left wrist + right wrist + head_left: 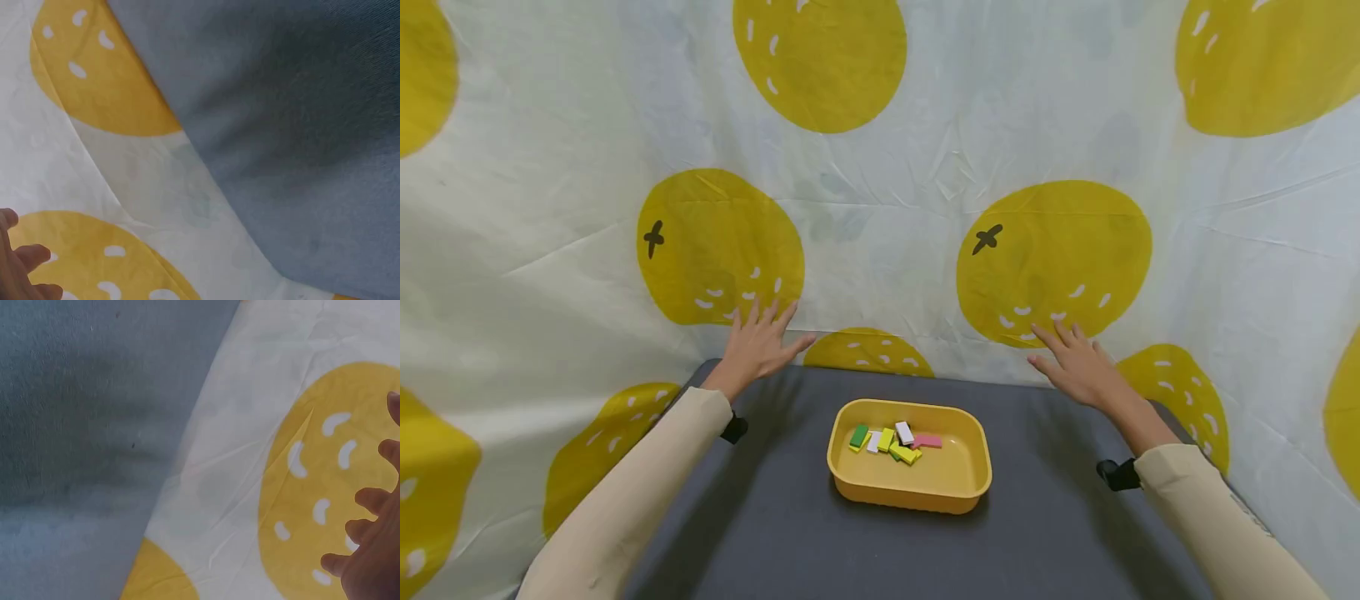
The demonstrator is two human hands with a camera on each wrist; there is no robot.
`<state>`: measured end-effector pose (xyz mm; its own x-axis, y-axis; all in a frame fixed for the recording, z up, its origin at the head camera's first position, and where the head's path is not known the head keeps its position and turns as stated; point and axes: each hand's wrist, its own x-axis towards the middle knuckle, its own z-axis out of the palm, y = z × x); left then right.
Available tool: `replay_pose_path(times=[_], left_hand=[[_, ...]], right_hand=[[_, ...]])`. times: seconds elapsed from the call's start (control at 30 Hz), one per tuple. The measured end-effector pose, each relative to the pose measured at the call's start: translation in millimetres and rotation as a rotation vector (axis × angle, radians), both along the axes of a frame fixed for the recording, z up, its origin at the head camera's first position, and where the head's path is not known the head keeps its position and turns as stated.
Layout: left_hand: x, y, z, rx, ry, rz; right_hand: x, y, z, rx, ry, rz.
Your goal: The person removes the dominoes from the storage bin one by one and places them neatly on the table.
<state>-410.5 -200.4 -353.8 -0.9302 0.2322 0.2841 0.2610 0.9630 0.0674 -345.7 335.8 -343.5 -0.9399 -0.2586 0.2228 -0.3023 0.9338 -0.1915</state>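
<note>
A yellow plastic tray (951, 475) stands in the middle of the dark table. Inside it lies a loose pile of small rectangular blocks: a green block (858, 435), a pink block (928, 441), a white block (904, 432), a yellow block (886, 439) and others. My left hand (758, 346) is held in the air to the left beyond the tray, fingers spread, holding nothing. On the other side my right hand (1081, 367) hovers with its fingers spread as well, touching nothing. Each wrist view catches only fingers at its edge, the left hand (19, 269) and the right hand (372, 531).
The dark grey table (790, 533) ends just behind the tray. A white curtain (880, 250) with large yellow fruit prints hangs behind it and along both sides. Each wrist carries a small black device, such as the right one (1118, 475).
</note>
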Motion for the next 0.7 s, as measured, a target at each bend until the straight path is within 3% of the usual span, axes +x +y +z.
replay_pose_path(times=[0.4,0.7], left_hand=[[34.7,-5.2,-28.3,0.081,0.009,-0.013],[66.2,12.5,-50.7,0.245,-0.043,-0.022]], right_hand=[[40.6,-23.9,-13.2,-0.037,0.088,0.045],[68.9,-65.7,-31.3,-0.189,0.027,0.108]])
